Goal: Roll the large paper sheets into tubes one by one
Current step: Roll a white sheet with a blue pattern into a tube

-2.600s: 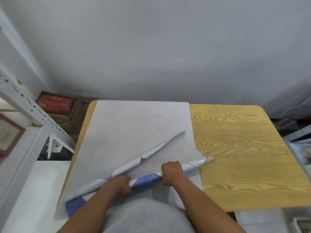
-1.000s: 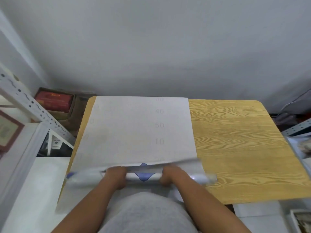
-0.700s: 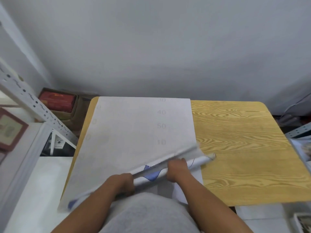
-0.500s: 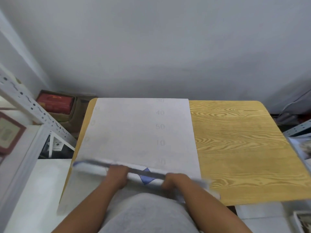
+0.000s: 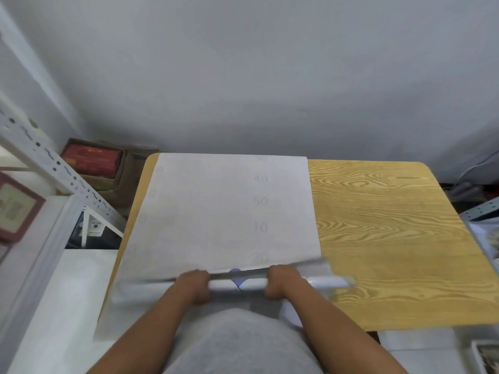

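Note:
A large white paper sheet point(image 5: 221, 211) with faint grey numbers lies flat on the left half of a wooden table point(image 5: 383, 233). Its near edge is wound into a thin rolled tube point(image 5: 237, 283) with a blue patch, lying level across the table's front. My left hand point(image 5: 195, 286) grips the tube left of its middle. My right hand point(image 5: 282, 283) grips it right of the middle. The tube's right end point(image 5: 334, 281) sticks out over bare wood and is blurred. More paper hangs over the table's near edge under my arms.
A white perforated metal shelf post point(image 5: 48, 168) stands at the left, with a red box point(image 5: 91, 159) in a carton behind it. A framed picture point(image 5: 16, 206) leans at far left. The grey wall rises just behind the table. Shelving edges show at far right.
The tube has swung from tilted to level again across the table's front, and both hands have kept their grip on it. The flat part of the sheet has stayed put.

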